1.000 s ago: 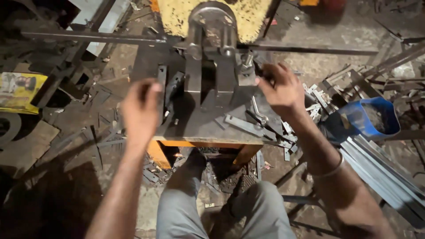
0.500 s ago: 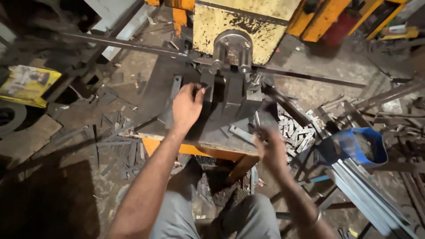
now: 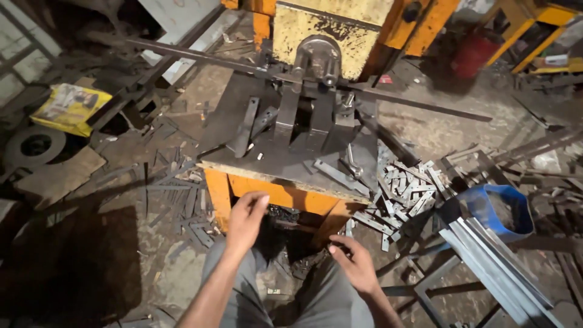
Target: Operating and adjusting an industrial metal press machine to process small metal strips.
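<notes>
L hand (image 3: 246,218) & R hand (image 3: 354,264) apart, empty, below press table (image 3: 285,164), spanner (image 3: 352,161) above R

A metal workshop. A yellow and orange press (image 3: 322,36) stands over a steel work plate (image 3: 285,155) with a long flat bar (image 3: 243,64) fed across it. Cut metal strips (image 3: 407,188) lie heaped on the dirt floor (image 3: 437,130), longer bars (image 3: 498,267) stack by a blue bucket (image 3: 495,209), and a spanner (image 3: 353,163) rests on the plate.

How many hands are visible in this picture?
2: the left hand below the orange table's front edge, the right hand lower, over the knees. None seem hidden.
</notes>
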